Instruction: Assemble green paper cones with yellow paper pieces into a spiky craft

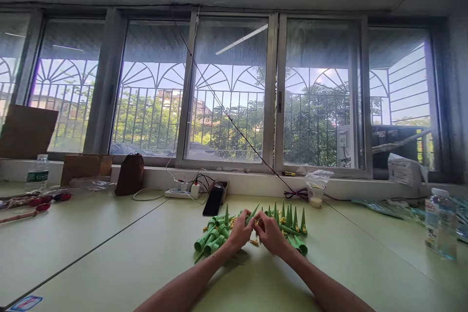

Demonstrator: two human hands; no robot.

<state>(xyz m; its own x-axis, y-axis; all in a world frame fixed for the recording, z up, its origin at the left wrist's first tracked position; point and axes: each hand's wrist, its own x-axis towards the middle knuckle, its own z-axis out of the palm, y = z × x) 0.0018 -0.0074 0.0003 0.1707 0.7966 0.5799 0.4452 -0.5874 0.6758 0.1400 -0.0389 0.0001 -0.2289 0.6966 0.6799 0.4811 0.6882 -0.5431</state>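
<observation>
Clamping green cone (253, 213) in left hand's grip (241, 230); right hand's grip (269, 234) beside, can't tell if closed; upright cones (290, 216) toward worktop's (120, 263) far edge.

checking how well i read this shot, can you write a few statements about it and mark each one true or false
1. The left hand holds a green cone. True.
2. The right hand is far from the left hand. False: the two are close together, fingers bent.
3. The brown bag stands left of the white power strip in the picture. True.
4. Every cone to the right of the hands lies flat. False: several cones there stand point up.
5. The bottle at the picture's right has a red cap. False: its cap is white.
</observation>
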